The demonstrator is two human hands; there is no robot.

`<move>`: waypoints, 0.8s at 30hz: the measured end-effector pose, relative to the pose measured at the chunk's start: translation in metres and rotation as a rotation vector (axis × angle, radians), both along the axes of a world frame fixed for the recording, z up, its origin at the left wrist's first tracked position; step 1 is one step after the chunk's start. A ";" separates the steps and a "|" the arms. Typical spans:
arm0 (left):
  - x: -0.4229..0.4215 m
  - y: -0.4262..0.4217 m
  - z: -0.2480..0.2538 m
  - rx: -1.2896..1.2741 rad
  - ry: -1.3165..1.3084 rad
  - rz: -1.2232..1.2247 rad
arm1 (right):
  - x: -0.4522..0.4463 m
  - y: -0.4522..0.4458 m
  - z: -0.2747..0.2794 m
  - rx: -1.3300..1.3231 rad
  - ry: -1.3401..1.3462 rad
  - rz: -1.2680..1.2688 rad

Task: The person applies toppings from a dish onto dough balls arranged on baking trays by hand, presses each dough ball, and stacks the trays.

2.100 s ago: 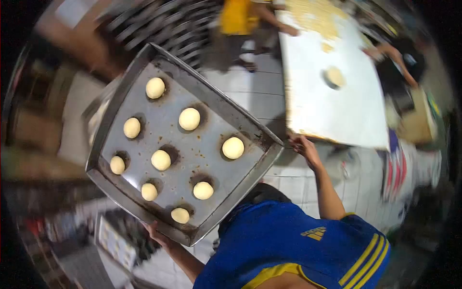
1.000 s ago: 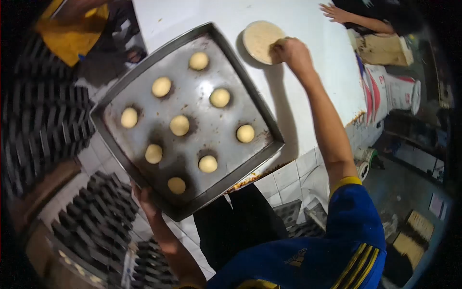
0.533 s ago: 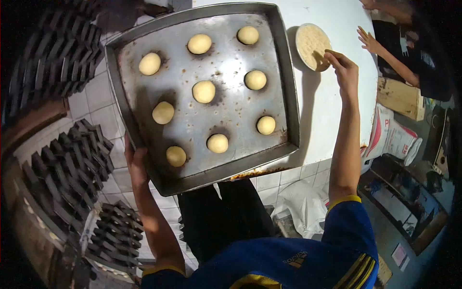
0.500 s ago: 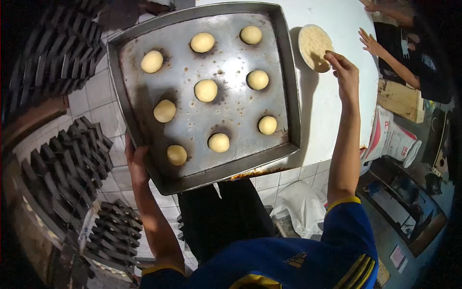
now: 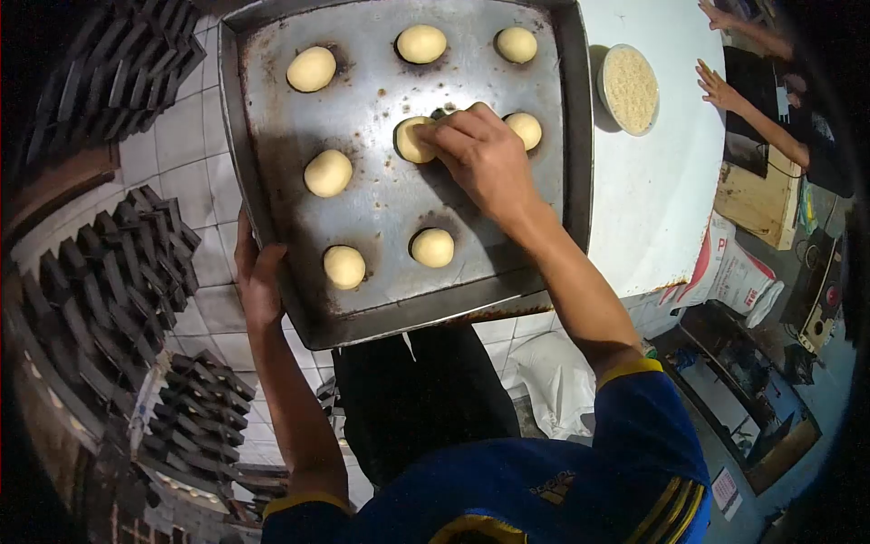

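Observation:
A square metal tray (image 5: 381, 213) with several round dough balls fills the upper middle of the view. My left hand (image 5: 261, 276) grips its lower left edge, thumb on the rim. Over the tray, my right hand (image 5: 462, 150) has its fingers pinched together against the middle dough ball (image 5: 415, 140); whatever lies between the fingertips is hidden. The right forearm covers the lower right part of the tray. To the right, a round bowl of pale crumbs (image 5: 629, 89) rests on the white table (image 5: 666, 190).
Stacked dark trays (image 5: 118, 281) stand along the left side. Another person's hands (image 5: 720, 89) show at the upper right. Printed sacks (image 5: 739, 276) lie beyond the table's right edge, and a white bag (image 5: 555, 385) sits on the tiled floor below.
My right hand has left the crumb bowl and moved left over the tray to the middle dough ball. The tray has shifted slightly up in view, with my left hand still on its edge.

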State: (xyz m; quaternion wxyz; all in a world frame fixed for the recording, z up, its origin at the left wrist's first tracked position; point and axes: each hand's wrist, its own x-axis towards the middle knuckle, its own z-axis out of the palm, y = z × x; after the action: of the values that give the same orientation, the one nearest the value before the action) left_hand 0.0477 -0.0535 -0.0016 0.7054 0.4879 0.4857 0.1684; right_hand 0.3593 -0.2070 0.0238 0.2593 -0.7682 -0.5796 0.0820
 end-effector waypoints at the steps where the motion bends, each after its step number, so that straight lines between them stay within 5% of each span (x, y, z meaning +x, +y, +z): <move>1: -0.003 0.000 0.002 -0.006 -0.014 0.000 | -0.005 -0.001 -0.005 0.003 -0.076 0.044; 10: -0.002 -0.001 0.002 -0.052 -0.074 0.025 | -0.033 -0.022 0.005 -0.257 -0.127 0.069; 14: -0.005 -0.001 -0.003 -0.029 -0.078 0.019 | 0.016 -0.037 0.025 0.010 0.125 -0.114; 17: 0.002 -0.002 0.009 -0.008 -0.028 0.019 | 0.110 -0.078 0.036 0.111 -0.212 -0.531; 19: -0.003 -0.003 0.001 -0.016 -0.036 0.035 | 0.168 -0.110 0.036 -0.159 -0.533 -0.633; 24: -0.004 -0.003 -0.001 -0.013 -0.051 0.019 | 0.208 -0.125 0.033 -0.336 -0.403 -0.597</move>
State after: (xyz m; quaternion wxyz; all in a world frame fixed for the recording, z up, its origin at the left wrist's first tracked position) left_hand 0.0437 -0.0565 -0.0021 0.7191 0.4741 0.4734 0.1844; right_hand 0.5677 -0.3322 0.0571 0.0235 -0.9353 -0.3486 -0.0559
